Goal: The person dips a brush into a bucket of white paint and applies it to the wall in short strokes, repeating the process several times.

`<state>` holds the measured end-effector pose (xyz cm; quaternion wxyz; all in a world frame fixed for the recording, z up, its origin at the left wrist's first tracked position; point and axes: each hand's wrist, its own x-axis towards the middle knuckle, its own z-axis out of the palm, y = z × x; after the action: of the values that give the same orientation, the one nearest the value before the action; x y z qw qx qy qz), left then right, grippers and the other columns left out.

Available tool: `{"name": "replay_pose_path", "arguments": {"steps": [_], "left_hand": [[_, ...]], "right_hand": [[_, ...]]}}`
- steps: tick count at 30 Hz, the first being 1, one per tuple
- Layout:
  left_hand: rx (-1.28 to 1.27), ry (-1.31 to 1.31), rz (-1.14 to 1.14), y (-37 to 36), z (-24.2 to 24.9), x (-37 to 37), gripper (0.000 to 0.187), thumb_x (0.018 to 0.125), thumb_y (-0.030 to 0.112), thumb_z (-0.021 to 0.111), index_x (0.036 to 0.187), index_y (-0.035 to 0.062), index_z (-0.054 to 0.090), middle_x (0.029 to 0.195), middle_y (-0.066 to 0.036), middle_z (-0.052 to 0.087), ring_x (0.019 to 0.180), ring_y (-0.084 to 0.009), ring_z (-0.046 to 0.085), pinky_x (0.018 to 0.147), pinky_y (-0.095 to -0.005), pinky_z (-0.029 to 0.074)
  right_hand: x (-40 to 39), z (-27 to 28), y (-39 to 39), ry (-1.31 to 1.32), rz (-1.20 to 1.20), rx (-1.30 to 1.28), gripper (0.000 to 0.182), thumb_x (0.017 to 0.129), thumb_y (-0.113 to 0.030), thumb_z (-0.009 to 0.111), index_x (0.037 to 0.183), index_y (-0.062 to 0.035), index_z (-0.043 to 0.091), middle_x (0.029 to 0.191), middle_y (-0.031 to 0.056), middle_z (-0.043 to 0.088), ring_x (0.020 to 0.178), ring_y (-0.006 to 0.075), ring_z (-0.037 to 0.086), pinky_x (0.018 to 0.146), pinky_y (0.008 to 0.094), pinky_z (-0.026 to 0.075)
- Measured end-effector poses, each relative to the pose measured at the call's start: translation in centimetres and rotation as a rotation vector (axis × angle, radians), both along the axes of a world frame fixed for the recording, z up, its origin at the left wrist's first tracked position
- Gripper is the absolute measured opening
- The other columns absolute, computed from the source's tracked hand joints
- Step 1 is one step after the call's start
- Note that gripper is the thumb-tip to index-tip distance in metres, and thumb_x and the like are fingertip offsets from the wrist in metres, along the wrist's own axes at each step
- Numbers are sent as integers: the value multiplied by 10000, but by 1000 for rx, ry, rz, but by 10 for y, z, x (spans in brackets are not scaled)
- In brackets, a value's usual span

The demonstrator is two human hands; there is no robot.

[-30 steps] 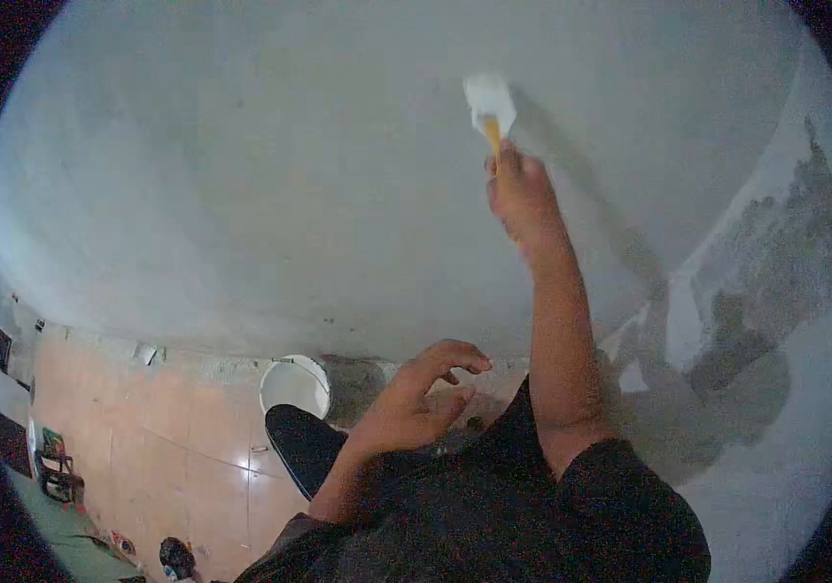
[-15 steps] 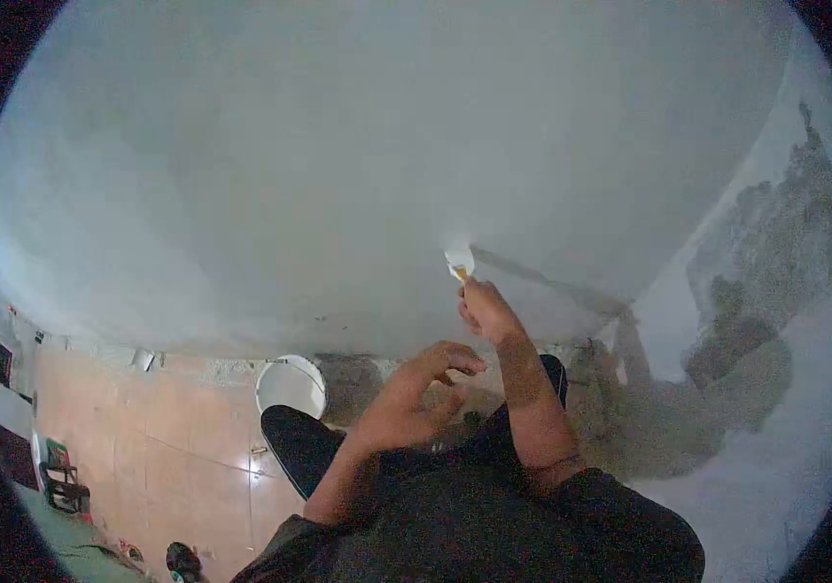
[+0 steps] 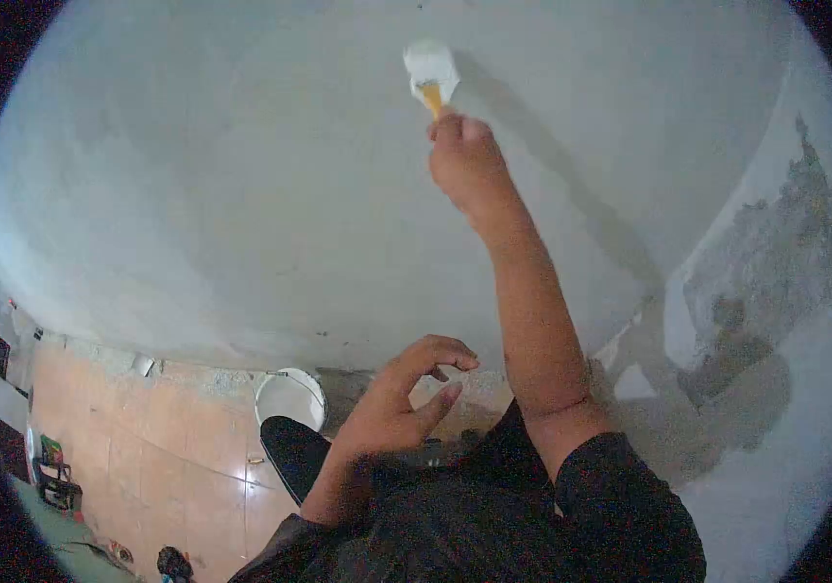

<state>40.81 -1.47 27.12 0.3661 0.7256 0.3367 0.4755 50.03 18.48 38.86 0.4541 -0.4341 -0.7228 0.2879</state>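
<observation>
My right hand [image 3: 469, 165] is closed around the yellow handle of a putty knife [image 3: 432, 95]. Its wide end, coated in white, meets the grey-white wall [image 3: 270, 175] high up in front of me, and my right arm is stretched out. Down near my lap, my left hand [image 3: 404, 394] hangs empty, fingers curved and thumb apart from them. Just left of that hand, beside my knee, stands a white bucket [image 3: 289, 396]; how much it holds is hard to make out.
Tan floor tiles [image 3: 173, 437] run along the wall's foot, with rubble at the edge. The side wall on the right has a rough grey patch [image 3: 756, 360]. At lower left are a dark chair-like object [image 3: 59, 486] and a dark item [image 3: 174, 564].
My right hand has carried the putty knife up the wall and slightly left, straightening the arm. My left hand has barely shifted.
</observation>
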Motion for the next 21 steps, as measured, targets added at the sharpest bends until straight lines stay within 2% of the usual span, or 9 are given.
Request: {"name": "replay_pose_path", "arguments": {"steps": [1, 2, 5, 7, 13, 16, 18, 19, 21], "left_hand": [[-22, -24, 12, 0, -1, 0, 331, 816, -49, 595, 1118, 85, 598, 1205, -114, 584, 1148, -266, 555, 896, -371, 475], [-21, -24, 12, 0, -4, 0, 331, 816, -49, 595, 1118, 85, 598, 1205, -114, 584, 1148, -266, 555, 896, -371, 475], [-22, -19, 29, 1, -8, -1, 323, 814, -51, 589, 1112, 74, 602, 1197, -112, 586, 1149, -261, 554, 897, -369, 473], [-65, -9, 31, -4, 1, 0, 316, 821, -42, 583, 1116, 68, 600, 1196, -112, 585, 1153, -256, 552, 902, -369, 471], [-79, 15, 31, -11, -3, -2, 308, 833, -33, 575, 1125, 65, 598, 1196, -108, 584, 1151, -258, 551, 904, -370, 469], [-73, -3, 29, -13, -9, -4, 308, 841, -23, 582, 1135, 68, 595, 1195, -109, 584, 1139, -257, 558, 898, -371, 475], [-64, -12, 22, -14, -13, -6, 307, 844, -15, 587, 1138, 71, 594, 1193, -111, 585, 1133, -259, 561, 894, -372, 478], [-57, -18, 14, -14, -13, -6, 306, 846, -8, 592, 1141, 74, 594, 1192, -112, 586, 1127, -261, 565, 890, -373, 482], [-56, -15, -1, -15, -13, -7, 306, 846, -7, 594, 1139, 78, 597, 1193, -114, 587, 1126, -264, 566, 887, -374, 484]], "right_hand": [[-9, -14, 16, -91, -21, 159, 374, 986, -259, 383, 903, 47, 582, 857, 270, 628, 768, 355, 664, 598, 449, 525], [-15, -21, 13, -25, -41, -2, 410, 991, -289, 373, 937, 59, 582, 927, 310, 619, 888, 429, 632, 750, 502, 506], [-28, -78, 23, -69, -122, -69, 419, 993, -296, 359, 979, 61, 577, 933, 297, 622, 910, 453, 615, 853, 516, 471], [-35, -153, 32, -116, -181, 38, 389, 990, -293, 370, 1025, 38, 574, 941, 294, 621, 889, 452, 619, 819, 511, 490], [-22, -231, 0, -281, -173, -88, 372, 982, -273, 391, 1045, 48, 569, 906, 278, 634, 842, 446, 634, 742, 505, 517], [-8, -282, -6, -184, -147, -434, 393, 980, -262, 384, 1108, 72, 545, 816, 259, 642, 766, 444, 644, 678, 499, 514], [6, -329, 3, -574, -158, 350, 372, 972, -313, 442, 987, 32, 581, 663, 186, 603, 593, 355, 622, 530, 448, 478], [17, -322, 3, -575, -156, 351, 372, 972, -313, 442, 987, 32, 581, 663, 186, 603, 593, 355, 622, 530, 448, 478], [37, -296, 9, 65, 230, -413, 353, 959, -342, 487, 887, -8, 576, 599, 67, 535, 466, 210, 512, 415, 356, 371]]}}
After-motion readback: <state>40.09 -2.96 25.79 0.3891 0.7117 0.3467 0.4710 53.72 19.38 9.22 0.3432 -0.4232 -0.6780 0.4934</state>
